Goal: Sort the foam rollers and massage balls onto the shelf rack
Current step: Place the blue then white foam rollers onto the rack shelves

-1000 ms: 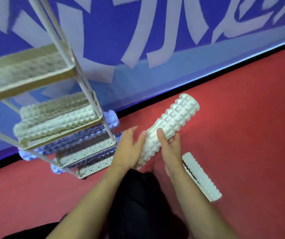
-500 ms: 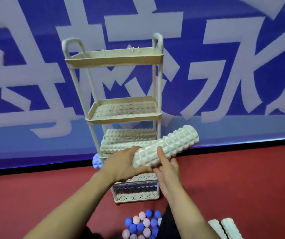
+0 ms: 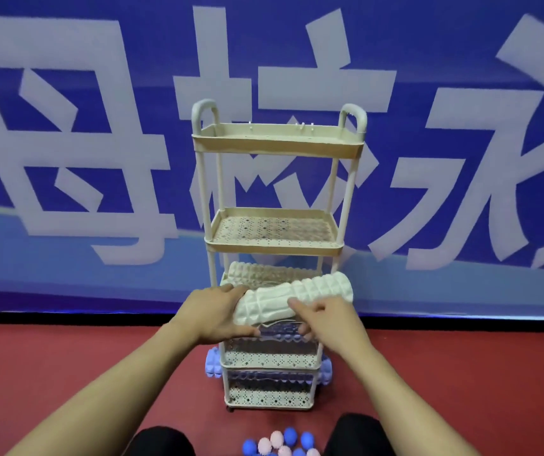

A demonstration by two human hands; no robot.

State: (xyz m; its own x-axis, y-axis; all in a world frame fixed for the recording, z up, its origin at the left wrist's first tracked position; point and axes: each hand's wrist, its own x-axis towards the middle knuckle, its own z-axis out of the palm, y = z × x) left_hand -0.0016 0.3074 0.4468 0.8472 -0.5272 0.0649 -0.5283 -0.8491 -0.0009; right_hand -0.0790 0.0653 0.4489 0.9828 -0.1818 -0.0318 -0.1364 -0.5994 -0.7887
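Head view is looking down along two bare forearms reaching forward to a cream shelf rack (image 3: 275, 248) standing on red floor (image 3: 66, 373) against a blue banner (image 3: 99, 77) with large pale characters. Both hands are holding one white foam roller (image 3: 297, 299) crosswise in front of the rack's third tier, its right end tilting slightly upward and sticking out past the right post. Left hand (image 3: 213, 315) is cupping the roller's left end, palm turned inward, fingers curling over the top and thumb lying underneath. Right hand (image 3: 326, 319) is gripping near the roller's middle from the front, thumb pressing on the upper surface, fingers wrapping below; fingertips there are blurring, so exact spacing cannot be told. Behind the held roller, more white rollers (image 3: 264, 273) are lying on that third tier. Purple rollers (image 3: 213, 365) are sitting on the lower tiers, their ends poking out at both sides. Top two tiers are showing only perforated trays. Near the bottom edge, blue and pink massage balls (image 3: 280, 444) are clustering on the floor between the person's dark-clad knees (image 3: 165, 442).
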